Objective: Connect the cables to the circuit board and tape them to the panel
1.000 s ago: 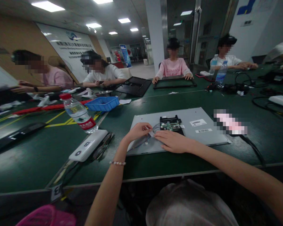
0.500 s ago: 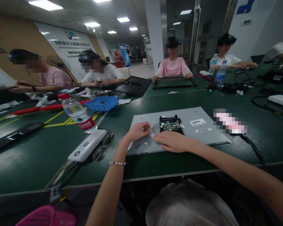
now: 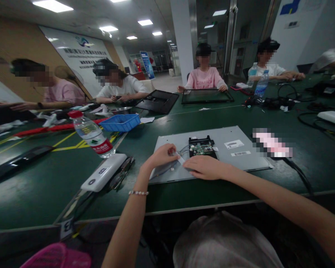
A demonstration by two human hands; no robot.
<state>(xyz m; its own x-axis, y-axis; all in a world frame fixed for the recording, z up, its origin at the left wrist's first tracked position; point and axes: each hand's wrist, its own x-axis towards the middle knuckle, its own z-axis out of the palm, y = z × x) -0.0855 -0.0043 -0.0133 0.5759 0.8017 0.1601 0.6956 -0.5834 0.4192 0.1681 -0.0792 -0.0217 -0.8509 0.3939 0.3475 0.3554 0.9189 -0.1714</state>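
Note:
A flat grey display panel (image 3: 226, 136) lies on the green table, with a green circuit board (image 3: 201, 149) in a black bracket on its back. Grey cables (image 3: 170, 168) run from the board toward the panel's left side. My left hand (image 3: 164, 154) is closed in a pinch on a whitish, see-through strip of tape (image 3: 181, 159) above the cables. From the other side, my right hand (image 3: 205, 166) meets the strip's lower end with its fingers close together, low over the panel beside the bracket. Its thumb is partly hidden.
Left of the panel are a white power bank (image 3: 104, 173), glasses (image 3: 122, 174), a red-capped water bottle (image 3: 92, 136) and a blue tray (image 3: 120, 123). A phone (image 3: 272, 143) with a cable lies right. Across the table a person holds a black frame (image 3: 208, 101).
The tape strip shows a little more between my hands, and my right hand has shifted slightly right. Across the table, a person's hand has moved off the black frame's left corner.

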